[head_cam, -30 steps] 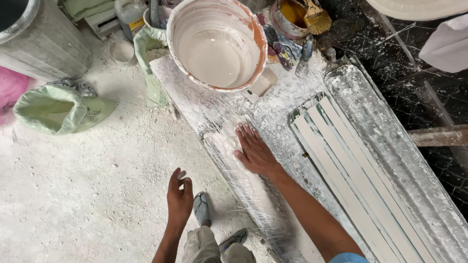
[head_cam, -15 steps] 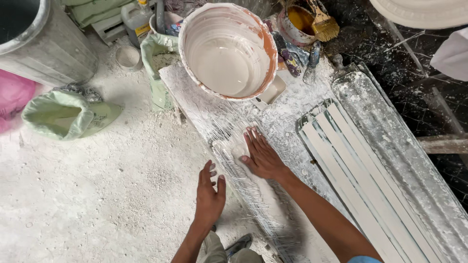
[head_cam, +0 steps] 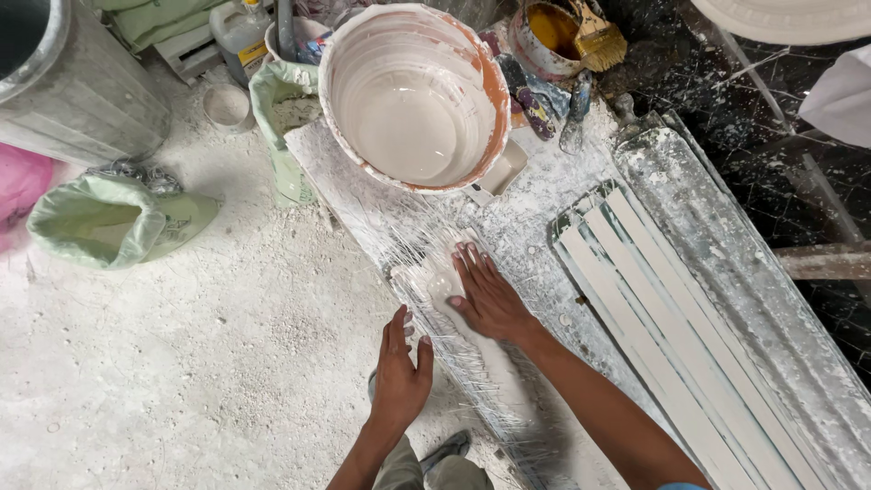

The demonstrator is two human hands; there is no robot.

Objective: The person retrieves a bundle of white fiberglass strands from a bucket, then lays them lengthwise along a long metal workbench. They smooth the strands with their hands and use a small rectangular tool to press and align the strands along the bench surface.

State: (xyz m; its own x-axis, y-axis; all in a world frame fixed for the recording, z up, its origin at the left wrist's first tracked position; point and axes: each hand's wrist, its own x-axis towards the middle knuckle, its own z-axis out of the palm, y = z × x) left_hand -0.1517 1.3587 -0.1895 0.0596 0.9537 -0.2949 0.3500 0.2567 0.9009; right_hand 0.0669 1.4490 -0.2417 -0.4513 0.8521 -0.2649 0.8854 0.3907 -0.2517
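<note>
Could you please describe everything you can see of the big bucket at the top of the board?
The big bucket is round, orange-rimmed and heavily caked with white. It stands upright and open on the dusty white board, holding a shallow pool of pale creamy liquid. Neither hand touches it; the right hand lies flat below it.

green sack (head_cam: 109, 222) | grey drum (head_cam: 73, 91) | paint tin with brush (head_cam: 562, 32) | white moulded strips (head_cam: 671, 318)
</note>
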